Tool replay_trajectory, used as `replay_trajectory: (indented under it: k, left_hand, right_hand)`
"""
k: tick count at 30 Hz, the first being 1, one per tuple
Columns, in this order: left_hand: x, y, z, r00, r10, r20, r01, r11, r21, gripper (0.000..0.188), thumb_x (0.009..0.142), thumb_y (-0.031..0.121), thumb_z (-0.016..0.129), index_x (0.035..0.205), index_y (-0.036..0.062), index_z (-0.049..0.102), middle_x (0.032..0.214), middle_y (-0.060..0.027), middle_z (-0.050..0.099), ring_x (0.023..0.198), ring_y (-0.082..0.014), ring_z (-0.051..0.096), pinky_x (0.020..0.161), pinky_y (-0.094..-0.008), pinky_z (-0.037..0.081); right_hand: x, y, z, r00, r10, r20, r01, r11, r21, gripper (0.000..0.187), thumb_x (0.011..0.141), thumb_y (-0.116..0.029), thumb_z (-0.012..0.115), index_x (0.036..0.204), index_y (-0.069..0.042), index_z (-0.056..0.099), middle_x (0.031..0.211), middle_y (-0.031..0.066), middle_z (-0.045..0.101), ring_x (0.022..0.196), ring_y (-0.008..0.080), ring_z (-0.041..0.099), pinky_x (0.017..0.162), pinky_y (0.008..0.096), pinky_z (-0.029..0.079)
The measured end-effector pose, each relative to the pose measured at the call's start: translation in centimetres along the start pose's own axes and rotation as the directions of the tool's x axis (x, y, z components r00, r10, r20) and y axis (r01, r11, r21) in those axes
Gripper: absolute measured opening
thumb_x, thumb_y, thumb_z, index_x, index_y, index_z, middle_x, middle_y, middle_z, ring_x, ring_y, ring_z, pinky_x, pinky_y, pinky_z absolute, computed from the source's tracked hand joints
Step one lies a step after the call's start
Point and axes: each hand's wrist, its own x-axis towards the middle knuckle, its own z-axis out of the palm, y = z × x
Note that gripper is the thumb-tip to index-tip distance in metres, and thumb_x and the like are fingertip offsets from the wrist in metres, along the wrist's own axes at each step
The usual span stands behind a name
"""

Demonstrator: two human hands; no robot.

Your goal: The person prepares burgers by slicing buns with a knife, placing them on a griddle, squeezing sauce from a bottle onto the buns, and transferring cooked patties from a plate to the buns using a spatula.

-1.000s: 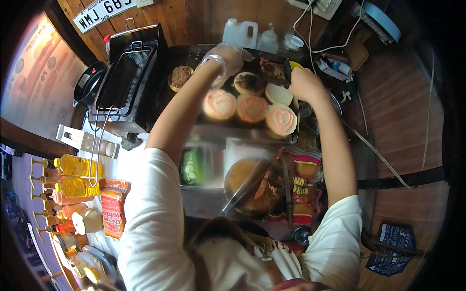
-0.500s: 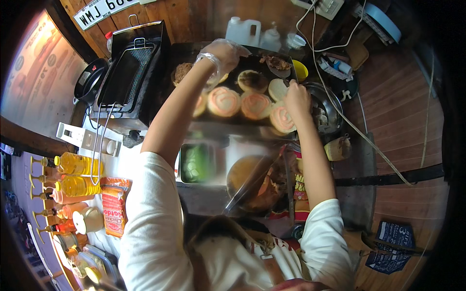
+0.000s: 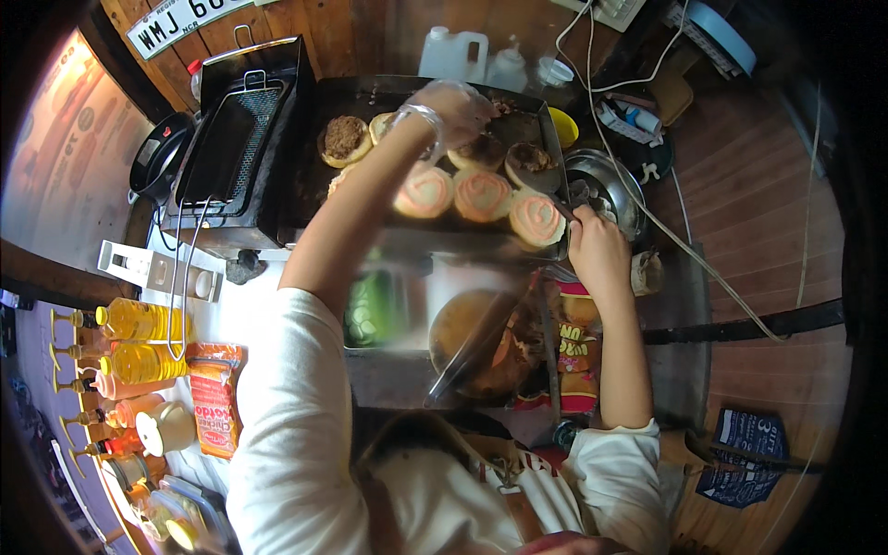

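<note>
My right hand [image 3: 597, 242] grips the dark handle of a spatula [image 3: 553, 183] at the near right corner of the black griddle [image 3: 370, 85]. The spatula's blade carries browned chopped meat [image 3: 535, 155] and covers the right-hand plain bun half. My left hand [image 3: 455, 111], in a clear plastic glove, hangs over the griddle's far middle; blur hides how its fingers are closed. Below it lies a dark-topped bun half [image 3: 478, 151]. Bun halves with pink sauce swirls [image 3: 484, 195] line the near side. At the far left, a bun [image 3: 344, 139] bears chopped meat.
A wire-racked fryer [image 3: 236, 139] stands left of the griddle, a steel bowl [image 3: 622, 176] right. Nearer sit a green-filled tray [image 3: 372, 310] and a round brown pan [image 3: 467, 333]. Yellow oil bottles [image 3: 143, 321] stand left. A white cable [image 3: 684, 250] crosses on the right.
My right hand has drawn nearer and slightly right, bringing the meat-laden spatula from the griddle's far right corner over the bun. My gloved left hand has shifted a little right and nearer.
</note>
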Motion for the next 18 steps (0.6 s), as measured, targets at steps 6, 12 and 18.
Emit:
replay_trajectory:
  k: [6, 12, 18]
  left_hand:
    - [1.8, 4.9, 3.2, 0.994, -0.023, 0.105, 0.012, 0.994, 0.11, 0.024, 0.071, 0.027, 0.059, 0.093, 0.0234, 0.068, 0.098, -0.0037, 0.064, 0.096, -0.0244, 0.058, 0.086, -0.0332, 0.045]
    - [4.1, 6.3, 6.0, 0.982, -0.145, 0.123, 0.112, 0.964, 0.243, 0.024, 0.074, 0.021, 0.053, 0.093, 0.0202, 0.068, 0.097, -0.0061, 0.064, 0.092, -0.0261, 0.059, 0.084, -0.0343, 0.045]
    - [3.5, 1.5, 4.5, 0.991, -0.125, 0.052, 0.122, 0.99, 0.069, 0.025, 0.076, 0.015, 0.05, 0.095, 0.0186, 0.067, 0.099, -0.0073, 0.063, 0.09, -0.0248, 0.061, 0.082, -0.032, 0.046]
  right_hand:
    - [-0.1, 0.1, -0.7, 0.998, -0.022, 0.056, 0.023, 0.999, -0.024, 0.011, 0.08, -0.009, 0.05, 0.084, 0.0, 0.053, 0.073, 0.0203, 0.06, 0.069, 0.0367, 0.06, 0.061, 0.0438, 0.049]
    - [-0.9, -0.2, -4.8, 0.995, 0.002, 0.095, -0.005, 1.0, 0.03, 0.01, 0.079, -0.009, 0.053, 0.078, 0.0, 0.056, 0.067, 0.0219, 0.059, 0.069, 0.0372, 0.059, 0.061, 0.0445, 0.047]
    - [-0.9, -1.2, -9.2, 0.997, 0.028, 0.069, -0.037, 0.991, 0.132, 0.013, 0.078, -0.011, 0.054, 0.081, 0.001, 0.059, 0.074, 0.0205, 0.06, 0.073, 0.0372, 0.058, 0.065, 0.0441, 0.045]
